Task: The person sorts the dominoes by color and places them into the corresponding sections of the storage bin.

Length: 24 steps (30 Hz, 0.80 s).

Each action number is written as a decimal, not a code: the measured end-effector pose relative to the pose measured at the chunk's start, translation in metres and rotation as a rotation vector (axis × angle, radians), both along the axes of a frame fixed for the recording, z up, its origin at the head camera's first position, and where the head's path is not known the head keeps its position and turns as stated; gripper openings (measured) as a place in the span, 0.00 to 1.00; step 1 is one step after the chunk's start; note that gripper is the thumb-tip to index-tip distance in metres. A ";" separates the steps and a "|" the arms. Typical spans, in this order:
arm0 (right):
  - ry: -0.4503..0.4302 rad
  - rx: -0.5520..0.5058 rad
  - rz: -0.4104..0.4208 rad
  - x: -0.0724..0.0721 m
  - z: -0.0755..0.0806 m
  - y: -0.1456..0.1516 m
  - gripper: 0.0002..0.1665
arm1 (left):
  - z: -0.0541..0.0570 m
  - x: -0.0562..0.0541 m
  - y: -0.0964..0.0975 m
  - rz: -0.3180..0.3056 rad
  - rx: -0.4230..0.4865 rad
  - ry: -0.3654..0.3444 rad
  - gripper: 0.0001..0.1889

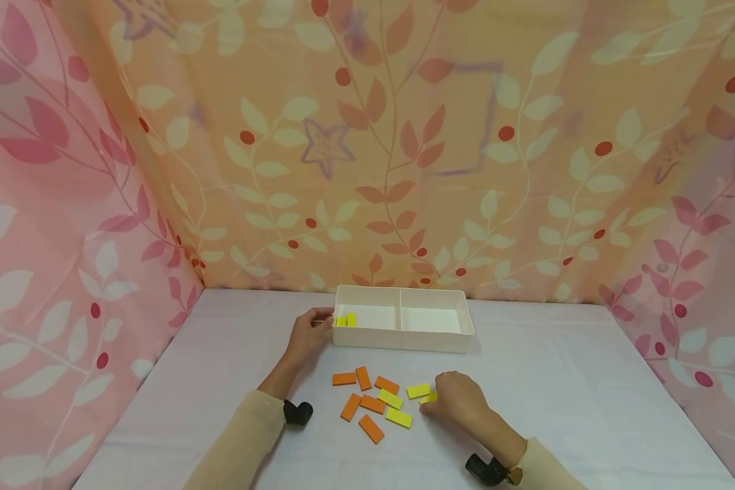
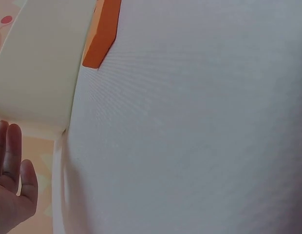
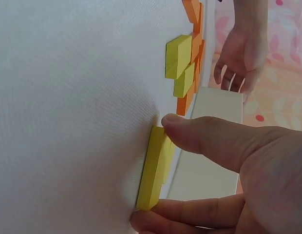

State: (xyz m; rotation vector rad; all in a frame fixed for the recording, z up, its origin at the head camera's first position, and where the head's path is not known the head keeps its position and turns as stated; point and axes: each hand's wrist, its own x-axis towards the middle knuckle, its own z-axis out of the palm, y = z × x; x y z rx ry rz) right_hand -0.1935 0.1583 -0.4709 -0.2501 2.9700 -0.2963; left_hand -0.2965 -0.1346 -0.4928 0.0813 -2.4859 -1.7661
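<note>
My right hand point(image 1: 463, 400) pinches a yellow domino-shaped block point(image 3: 151, 168) by its two ends, thumb on one and fingers on the other, low over the white tabletop. Just beyond it lies another yellow block point(image 1: 418, 391). At the left end of the cream two-compartment box point(image 1: 404, 340), my left hand point(image 1: 309, 333) rests its fingertips, with the fingers fairly straight. Inside the left compartment, two yellow blocks point(image 1: 351, 320) stand against the left side. The right compartment shows a bare floor.
Several orange blocks point(image 1: 371, 429) lie scattered between the hands, in front of the box. Two yellow blocks point(image 1: 398, 417) lie among them. A floral curtain point(image 1: 392, 170) rises behind the table point(image 1: 557, 381) and along both sides.
</note>
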 end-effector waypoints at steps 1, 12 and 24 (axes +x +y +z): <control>0.000 -0.002 0.000 0.000 0.001 0.000 0.23 | 0.000 0.000 0.000 -0.001 0.004 -0.004 0.16; 0.010 -0.022 0.003 -0.002 -0.001 0.002 0.19 | 0.002 -0.001 0.000 -0.001 0.005 0.014 0.16; 0.021 0.022 0.030 0.000 0.000 0.007 0.23 | 0.000 0.001 0.001 0.003 0.008 0.008 0.15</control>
